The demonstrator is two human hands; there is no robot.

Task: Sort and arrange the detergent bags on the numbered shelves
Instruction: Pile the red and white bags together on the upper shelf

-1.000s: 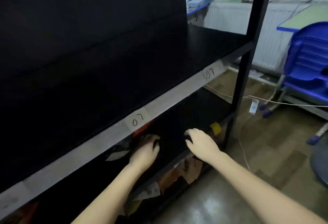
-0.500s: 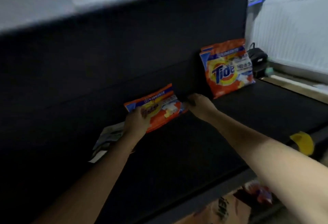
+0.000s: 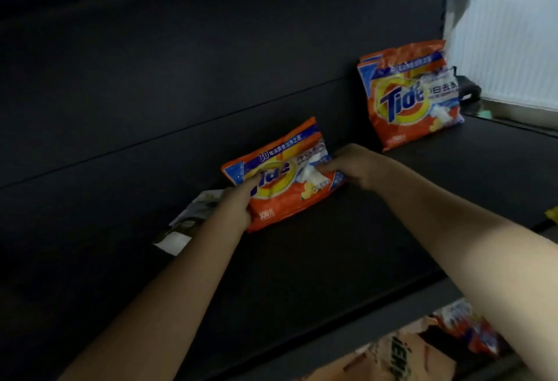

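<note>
An orange Tide detergent bag (image 3: 287,181) leans tilted against the dark back wall of the black shelf (image 3: 302,259). My left hand (image 3: 232,208) grips its lower left corner, fingers over the front. Its right edge is held by my right hand (image 3: 353,166), fingers curled onto the front. Further right, a second orange Tide bag (image 3: 410,96) stands upright against the back wall, touched by neither hand.
A pale flat packet (image 3: 187,223) lies on the shelf behind my left wrist. More bags (image 3: 422,347) fill the shelf below at the lower right. A white radiator (image 3: 507,45) shows beyond the shelf's right end. A yellow tag (image 3: 552,214) sits at the right edge.
The view dropped from the shelf's labelled edge to inside the lower shelf. Both hands reached in and took hold of the nearer Tide bag; since half a second ago it appears closer and more upright.
</note>
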